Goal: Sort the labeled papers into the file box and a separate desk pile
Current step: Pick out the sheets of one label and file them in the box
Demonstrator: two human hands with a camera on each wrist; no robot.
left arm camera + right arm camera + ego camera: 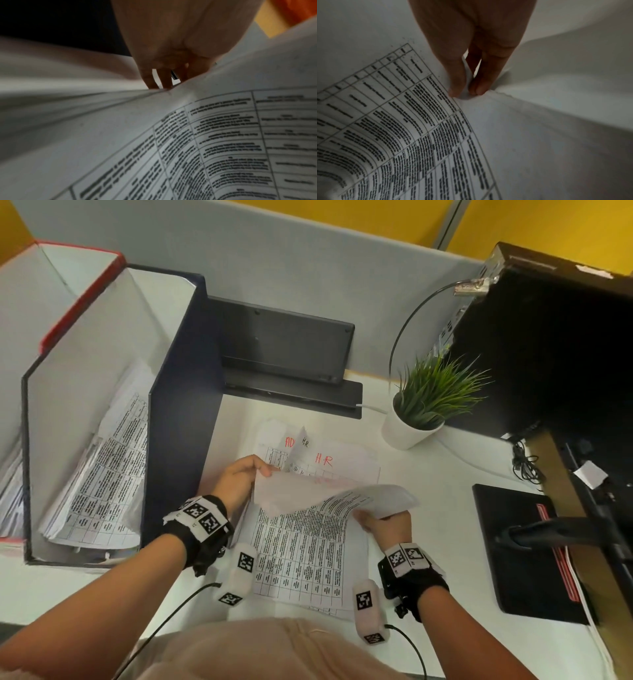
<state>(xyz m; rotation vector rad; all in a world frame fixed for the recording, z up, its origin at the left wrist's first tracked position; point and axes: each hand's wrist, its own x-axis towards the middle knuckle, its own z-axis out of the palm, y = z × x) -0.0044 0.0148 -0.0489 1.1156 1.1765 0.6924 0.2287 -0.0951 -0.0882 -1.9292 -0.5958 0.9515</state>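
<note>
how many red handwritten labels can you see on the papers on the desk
2: a red "AD" label at the top of the far sheet, and a red "HR" label just right of it. The lifted sheet may hide more.

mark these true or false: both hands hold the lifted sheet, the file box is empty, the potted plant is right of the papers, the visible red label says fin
1. Both the left hand and the right hand grip the lifted white printed sheet. True.
2. The dark blue open-topped file box is empty. False: printed sheets lie inside it.
3. The green plant in a white pot stands right of the desk papers. True.
4. The red handwritten label reads FIN. False: it reads HR.
</note>
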